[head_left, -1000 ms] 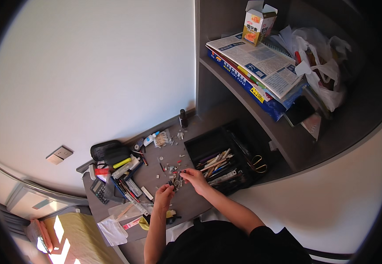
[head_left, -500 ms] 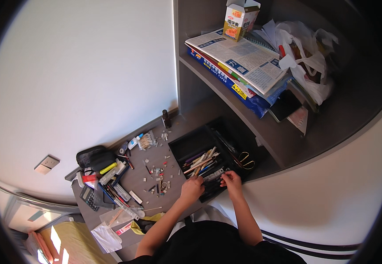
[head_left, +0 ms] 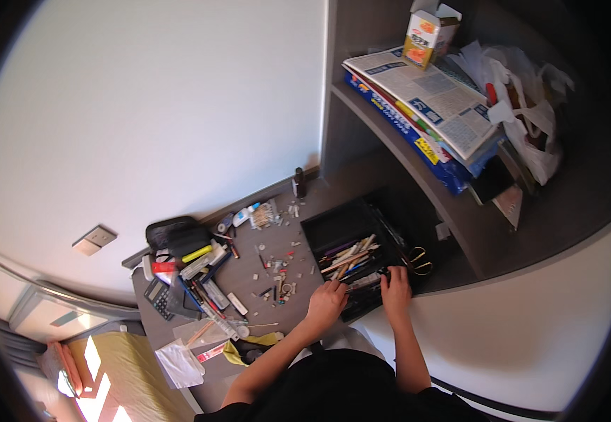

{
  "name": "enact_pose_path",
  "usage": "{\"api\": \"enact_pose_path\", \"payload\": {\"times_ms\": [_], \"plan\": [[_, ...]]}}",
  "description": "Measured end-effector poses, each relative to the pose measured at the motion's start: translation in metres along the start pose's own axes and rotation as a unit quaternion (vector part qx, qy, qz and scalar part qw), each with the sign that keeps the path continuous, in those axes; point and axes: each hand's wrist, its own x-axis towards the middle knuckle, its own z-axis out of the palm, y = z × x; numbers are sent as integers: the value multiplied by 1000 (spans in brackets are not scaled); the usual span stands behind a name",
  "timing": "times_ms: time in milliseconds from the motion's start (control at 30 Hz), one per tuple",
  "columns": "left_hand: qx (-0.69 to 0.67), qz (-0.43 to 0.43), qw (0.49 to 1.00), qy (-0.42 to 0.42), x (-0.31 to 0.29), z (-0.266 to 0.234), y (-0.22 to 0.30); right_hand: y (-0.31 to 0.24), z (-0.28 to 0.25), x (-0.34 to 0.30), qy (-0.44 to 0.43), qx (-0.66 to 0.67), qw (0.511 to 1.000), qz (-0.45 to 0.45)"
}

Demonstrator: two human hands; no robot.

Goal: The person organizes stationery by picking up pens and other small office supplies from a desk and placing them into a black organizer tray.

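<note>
A black divided tray (head_left: 325, 226) lies on the desk in front of me. Pencils and pens (head_left: 351, 254) are heaped in its middle section. My left hand (head_left: 328, 304) has its fingers curled over the tray's near left rim, just below the pencils. At the right part of the tray, my right hand (head_left: 395, 290) is bent with its fingers close together; whatever lies under the fingertips is hidden. Scissors with yellow-rimmed handles (head_left: 421, 261) rest just beyond the right hand.
Small loose bits (head_left: 277, 271) are scattered left of the tray. Farther left are a black pencil case (head_left: 175, 235), a calculator (head_left: 158, 299) and several pens. A dark bottle (head_left: 299, 183) stands by the wall. An overhanging shelf (head_left: 404, 151) holds newspapers (head_left: 425, 91) and a plastic bag (head_left: 530, 119).
The view has shifted, so the scene sits farther right. My right hand has gone from a pinch above the tray to lying lower against its right part. The left hand stays at the rim.
</note>
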Motion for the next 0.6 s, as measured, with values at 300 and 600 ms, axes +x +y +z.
{"api": "enact_pose_path", "payload": {"times_ms": [300,600], "plan": [[105,-252,959,75,-94,-46,-111,-72,5,2,-111,196,969,-105],[195,-219,956,18,-95,-31,-163,-152,128,-11,-329,168,862,-347]]}}
